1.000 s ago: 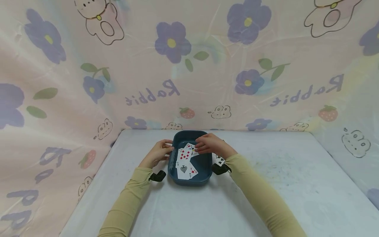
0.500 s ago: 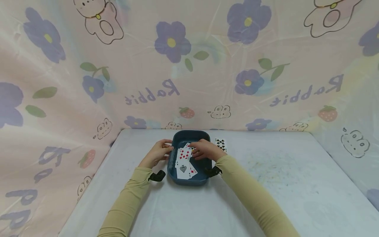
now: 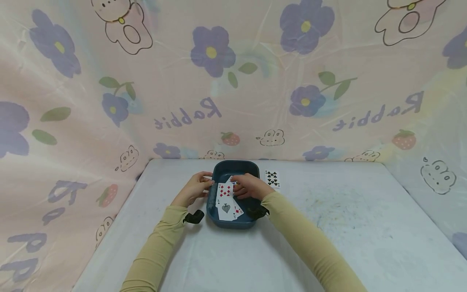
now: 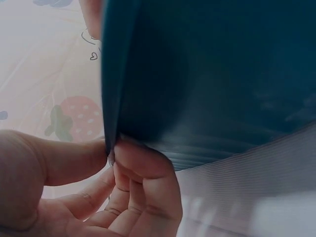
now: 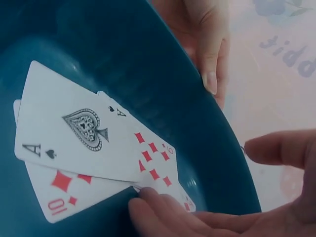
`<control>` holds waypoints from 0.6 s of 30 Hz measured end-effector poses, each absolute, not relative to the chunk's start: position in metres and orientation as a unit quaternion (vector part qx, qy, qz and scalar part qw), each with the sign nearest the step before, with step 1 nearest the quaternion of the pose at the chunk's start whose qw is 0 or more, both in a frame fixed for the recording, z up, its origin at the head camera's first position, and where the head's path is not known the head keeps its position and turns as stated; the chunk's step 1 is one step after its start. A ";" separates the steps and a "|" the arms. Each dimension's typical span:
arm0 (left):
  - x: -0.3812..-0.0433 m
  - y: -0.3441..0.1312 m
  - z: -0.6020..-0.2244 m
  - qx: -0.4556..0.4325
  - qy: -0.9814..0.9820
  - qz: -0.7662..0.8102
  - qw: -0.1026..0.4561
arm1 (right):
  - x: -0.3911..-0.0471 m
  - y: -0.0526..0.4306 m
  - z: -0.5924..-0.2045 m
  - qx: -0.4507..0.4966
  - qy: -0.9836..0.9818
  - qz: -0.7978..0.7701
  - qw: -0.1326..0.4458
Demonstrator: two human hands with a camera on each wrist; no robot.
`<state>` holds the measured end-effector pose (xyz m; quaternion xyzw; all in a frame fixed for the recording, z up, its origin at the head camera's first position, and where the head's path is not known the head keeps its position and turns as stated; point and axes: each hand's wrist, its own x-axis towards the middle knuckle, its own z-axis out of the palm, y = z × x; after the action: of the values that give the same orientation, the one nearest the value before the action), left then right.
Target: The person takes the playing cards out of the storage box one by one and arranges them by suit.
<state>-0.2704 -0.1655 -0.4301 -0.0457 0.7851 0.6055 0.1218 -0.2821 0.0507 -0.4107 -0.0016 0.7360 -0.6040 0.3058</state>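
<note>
My left hand point(image 3: 193, 190) pinches the left rim of a deep blue plastic tray point(image 3: 237, 224). In the left wrist view, the thumb is on one side of the rim and a bent index finger on the other. Playing cards lie overlapping face up inside: an ace of spades point(image 5: 69, 118), a ten of diamonds point(image 5: 61, 197) partly beneath it, and another diamonds card point(image 3: 225, 190). Reaching into the tray is my right hand point(image 3: 251, 187). Its fingertips rest at the edge of the cards in the right wrist view, with the thumb held well apart.
Just right of the tray, a clubs card point(image 3: 272, 178) lies face up on the white tabletop point(image 3: 328, 235). A curtain point(image 3: 255, 89) printed with flowers and rabbits stands behind the table. Each wrist carries a small black device point(image 3: 194, 217).
The right hand has moved left and deeper into the tray, uncovering the clubs card on the table. The diamonds card has shifted slightly left. The left hand keeps its hold on the rim.
</note>
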 end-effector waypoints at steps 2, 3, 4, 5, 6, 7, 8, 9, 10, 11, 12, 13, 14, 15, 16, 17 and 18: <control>-0.270 -0.165 -0.430 -0.046 0.785 0.605 0.123 | -0.282 0.050 -0.411 0.005 0.721 -0.617 0.316; -0.270 -0.165 -0.429 -0.046 0.785 0.605 0.124 | -0.282 0.050 -0.411 0.010 0.713 -0.623 0.322; -0.270 -0.165 -0.429 -0.047 0.785 0.605 0.124 | -0.282 0.050 -0.411 0.017 0.705 -0.629 0.328; -0.270 -0.165 -0.429 -0.047 0.785 0.605 0.125 | -0.282 0.050 -0.411 0.025 0.699 -0.633 0.332; -0.271 -0.165 -0.429 -0.046 0.786 0.604 0.125 | -0.282 0.049 -0.412 0.033 0.695 -0.636 0.334; -0.271 -0.165 -0.429 -0.045 0.786 0.604 0.125 | -0.282 0.049 -0.412 0.039 0.691 -0.638 0.336; -0.271 -0.165 -0.429 -0.044 0.786 0.604 0.125 | -0.282 0.049 -0.413 0.044 0.689 -0.640 0.337; -0.271 -0.165 -0.430 -0.044 0.786 0.604 0.125 | -0.283 0.049 -0.414 0.050 0.687 -0.642 0.337; -0.271 -0.165 -0.430 -0.044 0.786 0.604 0.125 | -0.283 0.049 -0.414 0.056 0.686 -0.643 0.337; -0.271 -0.165 -0.430 -0.044 0.785 0.605 0.124 | -0.284 0.049 -0.415 0.060 0.685 -0.643 0.336; -0.271 -0.165 -0.430 -0.043 0.785 0.606 0.124 | -0.284 0.049 -0.416 0.062 0.686 -0.643 0.336; -0.271 -0.165 -0.430 -0.043 0.784 0.606 0.124 | -0.285 0.049 -0.417 0.064 0.686 -0.642 0.336; -0.271 -0.165 -0.430 -0.041 0.784 0.606 0.123 | -0.285 0.049 -0.418 0.066 0.686 -0.642 0.337; -0.271 -0.165 -0.430 -0.041 0.784 0.608 0.123 | -0.286 0.048 -0.418 0.068 0.683 -0.643 0.339; -0.271 -0.166 -0.430 -0.040 0.784 0.607 0.122 | -0.286 0.048 -0.419 0.069 0.682 -0.644 0.340; -0.271 -0.166 -0.431 -0.040 0.784 0.607 0.122 | -0.286 0.047 -0.420 0.069 0.680 -0.645 0.341; -0.271 -0.166 -0.431 -0.040 0.785 0.607 0.122 | -0.286 0.046 -0.420 0.070 0.678 -0.647 0.342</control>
<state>-0.2707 -0.1663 -0.4307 -0.0400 0.7846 0.6065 0.1221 -0.2862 0.0462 -0.4201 0.0699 0.6776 -0.6471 0.3424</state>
